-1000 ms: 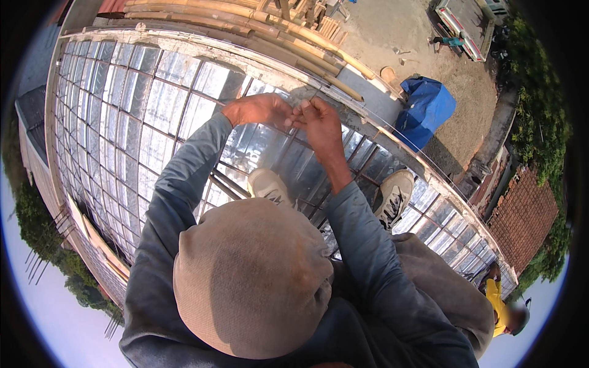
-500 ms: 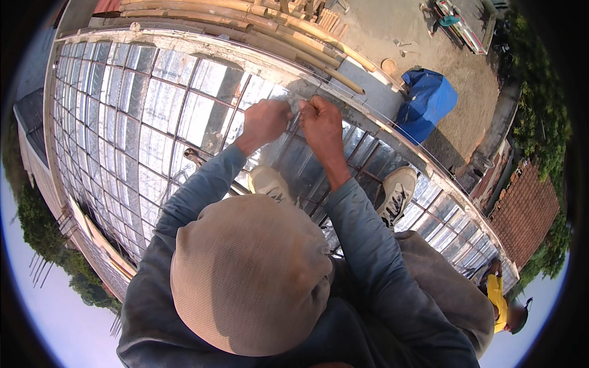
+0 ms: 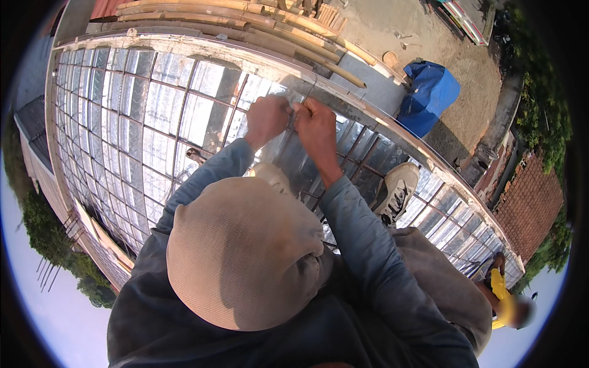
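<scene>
both hands pinch something small at a crossing of the rusty steel rebar grid [image 3: 184, 132].

left hand [image 3: 267, 118] and right hand [image 3: 316, 126] close together, fingers curled; what they grip i cannot tell, likely thin wire. a slip could scrape knuckles, or the white sneaker [image 3: 397, 191] could lose its bar over shiny foil sheeting [image 3: 123, 104].

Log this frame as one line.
left hand: closed on thin metal bar | right hand: pinching same bar | under: rust-brown rebar grid over shiny silver sheeting

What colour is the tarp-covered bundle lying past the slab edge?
Blue. The tarp-covered bundle shows best in the head view, upper right, on bare ground.
</scene>
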Demonstrator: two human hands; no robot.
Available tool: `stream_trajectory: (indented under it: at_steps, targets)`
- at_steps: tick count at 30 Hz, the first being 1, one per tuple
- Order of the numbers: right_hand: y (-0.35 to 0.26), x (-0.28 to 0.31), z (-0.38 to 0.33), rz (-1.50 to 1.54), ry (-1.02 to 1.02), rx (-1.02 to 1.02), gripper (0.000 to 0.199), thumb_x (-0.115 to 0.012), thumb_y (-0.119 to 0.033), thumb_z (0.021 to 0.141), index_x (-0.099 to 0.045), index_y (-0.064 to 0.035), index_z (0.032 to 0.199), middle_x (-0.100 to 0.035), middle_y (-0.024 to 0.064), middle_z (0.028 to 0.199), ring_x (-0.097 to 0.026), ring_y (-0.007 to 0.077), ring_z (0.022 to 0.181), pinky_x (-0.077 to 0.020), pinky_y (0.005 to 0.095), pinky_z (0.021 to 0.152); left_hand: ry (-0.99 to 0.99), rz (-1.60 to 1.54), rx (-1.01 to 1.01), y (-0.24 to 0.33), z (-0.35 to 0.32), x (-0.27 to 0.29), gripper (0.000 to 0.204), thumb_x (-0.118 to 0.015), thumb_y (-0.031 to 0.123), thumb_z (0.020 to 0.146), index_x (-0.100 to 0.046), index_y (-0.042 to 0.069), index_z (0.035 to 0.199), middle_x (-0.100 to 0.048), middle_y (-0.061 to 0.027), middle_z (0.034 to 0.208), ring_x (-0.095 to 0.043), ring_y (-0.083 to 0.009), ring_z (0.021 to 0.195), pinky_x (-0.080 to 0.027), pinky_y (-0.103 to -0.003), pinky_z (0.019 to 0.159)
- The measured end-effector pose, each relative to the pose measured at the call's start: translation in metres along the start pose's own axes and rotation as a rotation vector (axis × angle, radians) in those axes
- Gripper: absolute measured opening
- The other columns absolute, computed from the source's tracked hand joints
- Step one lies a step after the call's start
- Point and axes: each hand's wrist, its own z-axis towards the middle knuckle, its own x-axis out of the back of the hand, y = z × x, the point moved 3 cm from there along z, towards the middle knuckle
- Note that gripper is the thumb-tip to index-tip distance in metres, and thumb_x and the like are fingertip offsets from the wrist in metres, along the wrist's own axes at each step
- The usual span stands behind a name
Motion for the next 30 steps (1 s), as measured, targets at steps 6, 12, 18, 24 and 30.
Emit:
stream_trajectory:
  at_steps: [6, 12, 18, 24, 30]
  targets:
    - [0.004, 0.001, -0.006, -0.140, -0.022, 0.007, 0.029, -0.073, -0.016, 0.097, -0.061, 0.0034, 0.079, -0.062, 0.0267, 0.072, -0.061, 0.0491, 0.069, -0.0466, 0.0527, 0.063, 0.059, -0.012, -0.006, 0.008, -0.005, 0.002, 0.017, -0.077, 0.027, 0.087, -0.081, 0.013, 0.094, -0.078, -0.0145, 0.094, -0.076, -0.0399, 0.087, -0.061, -0.049, 0.077]
    - [0.002, -0.001, -0.012, -0.254, 0.014, 0.045, 0.033, -0.072, -0.021, 0.099, -0.060, 0.0007, 0.077, -0.062, 0.0271, 0.074, -0.062, 0.0520, 0.075, -0.0461, 0.0586, 0.066, 0.103, -0.121, 0.011, 0.005, -0.006, -0.001, 0.011, -0.077, 0.021, 0.084, -0.081, 0.011, 0.088, -0.077, -0.0173, 0.086, -0.075, -0.0409, 0.082, -0.060, -0.050, 0.075]
    - [0.002, -0.014, -0.016, -0.241, 0.095, 0.079, 0.039, -0.071, -0.024, 0.100, -0.054, 0.0014, 0.075, -0.057, 0.0254, 0.069, -0.055, 0.0487, 0.066, -0.0432, 0.0544, 0.063, 0.233, -0.127, -0.004, 0.007, -0.011, -0.002, 0.016, -0.075, 0.025, 0.085, -0.080, 0.010, 0.085, -0.076, -0.0194, 0.083, -0.075, -0.0422, 0.080, -0.060, -0.050, 0.073]
    - [0.015, -0.002, -0.011, -0.292, 0.057, 0.050, 0.037, -0.070, -0.027, 0.101, -0.063, 0.0023, 0.081, -0.064, 0.0252, 0.073, -0.064, 0.0441, 0.069, -0.0477, 0.0525, 0.066, 0.081, -0.137, -0.065, 0.014, -0.006, -0.001, 0.017, -0.072, 0.018, 0.089, -0.082, 0.005, 0.095, -0.077, -0.0190, 0.081, -0.076, -0.0374, 0.076, -0.060, -0.045, 0.075]
    - [0.040, 0.020, -0.004, 0.196, -0.305, -0.197, 0.023, -0.072, -0.020, 0.101, -0.075, 0.0029, 0.099, -0.069, 0.0085, 0.074, -0.065, 0.0169, 0.068, -0.0530, 0.0353, 0.066, 0.142, -0.292, -0.137, -0.008, -0.022, -0.002, 0.014, -0.073, 0.014, 0.097, -0.078, 0.001, 0.097, -0.075, -0.0139, 0.077, -0.073, -0.0239, 0.072, -0.058, -0.037, 0.073]
